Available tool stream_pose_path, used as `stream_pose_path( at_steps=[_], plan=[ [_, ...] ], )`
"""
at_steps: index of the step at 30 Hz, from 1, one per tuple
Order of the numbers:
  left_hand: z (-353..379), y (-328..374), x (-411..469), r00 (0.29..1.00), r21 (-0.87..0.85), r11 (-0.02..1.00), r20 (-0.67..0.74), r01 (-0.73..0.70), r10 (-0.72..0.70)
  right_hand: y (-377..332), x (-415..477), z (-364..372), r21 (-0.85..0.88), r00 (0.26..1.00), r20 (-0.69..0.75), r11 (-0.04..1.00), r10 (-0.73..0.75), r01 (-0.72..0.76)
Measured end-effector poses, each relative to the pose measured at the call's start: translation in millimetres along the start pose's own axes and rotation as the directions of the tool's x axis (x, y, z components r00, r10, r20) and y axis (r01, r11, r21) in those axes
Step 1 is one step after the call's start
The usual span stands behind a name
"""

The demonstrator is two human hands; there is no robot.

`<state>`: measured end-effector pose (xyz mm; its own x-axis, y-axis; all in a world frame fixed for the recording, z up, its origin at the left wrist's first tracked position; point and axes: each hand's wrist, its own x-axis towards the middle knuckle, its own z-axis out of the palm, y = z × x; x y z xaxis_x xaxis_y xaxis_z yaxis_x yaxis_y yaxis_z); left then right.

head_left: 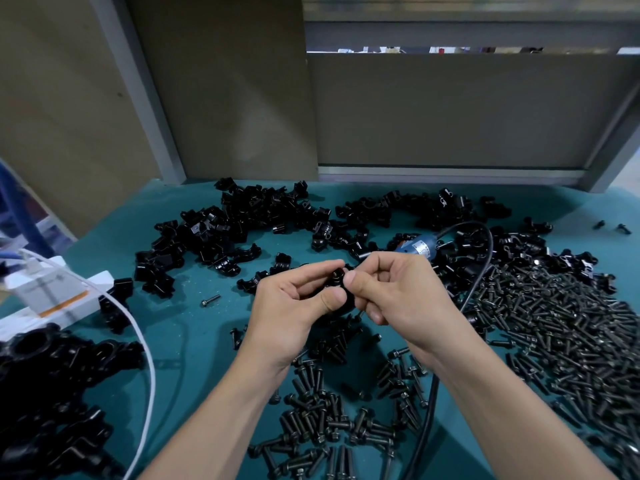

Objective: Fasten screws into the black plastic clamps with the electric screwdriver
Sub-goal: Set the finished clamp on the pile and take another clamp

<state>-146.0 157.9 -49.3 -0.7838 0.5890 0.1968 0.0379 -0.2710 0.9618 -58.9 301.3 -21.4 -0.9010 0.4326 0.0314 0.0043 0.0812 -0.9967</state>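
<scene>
Black plastic clamp [348,304], glossy and rounded, is gripped by left hand [294,306]; right hand [398,289] pinches its screw [336,274].

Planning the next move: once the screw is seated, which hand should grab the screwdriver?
Probably the right hand. The screwdriver lies just beyond it, and the left hand grips the clamp; the right only pinches a screw.
</scene>
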Motion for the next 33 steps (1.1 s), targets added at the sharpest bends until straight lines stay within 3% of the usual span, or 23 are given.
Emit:
stream_pose_path(
  at_steps=[4, 11, 15, 22, 28, 33],
  plan=[
    [0.1, 2.4, 2.4, 0.998, 0.033, 0.998, -0.025, -0.051, 0.052, 1.9, 0.9, 6.9, 0.017, 0.999, -0.040, 1.000, -0.010, 0.011],
    [-3.0, 2.2, 4.3, 0.993, 0.100, 0.994, -0.105, -0.041, 0.052, -1.8, 3.0, 1.2, -0.196, 0.997, -0.001, 0.978, -0.080, 0.078],
    [-3.2, 1.1, 3.7, 0.994, 0.117, 0.991, -0.087, -0.062, 0.072, -3.5, 0.6, 0.0, -0.364, 0.991, -0.049, 0.926, -0.126, 0.100],
    [-2.2, -1.6, 2.7, 0.989, 0.300, 0.948, -0.065, -0.107, 0.132, 0.6, -3.5, 10.8, -0.618, 0.986, -0.097, 0.785, -0.137, 0.048],
    [-4.3, -7.9, 3.7, 0.987, 0.361, 0.929, -0.095, -0.088, 0.131, -2.5, -2.4, 2.5, -0.442, 0.997, -0.001, 0.894, -0.082, 0.073],
    [-5.1, -7.2, 1.6, 0.986, 0.416, 0.906, -0.100, -0.078, 0.131, 0.3, -0.7, 5.0, -0.441, 0.997, -0.021, 0.895, -0.081, 0.063]
  ],
)
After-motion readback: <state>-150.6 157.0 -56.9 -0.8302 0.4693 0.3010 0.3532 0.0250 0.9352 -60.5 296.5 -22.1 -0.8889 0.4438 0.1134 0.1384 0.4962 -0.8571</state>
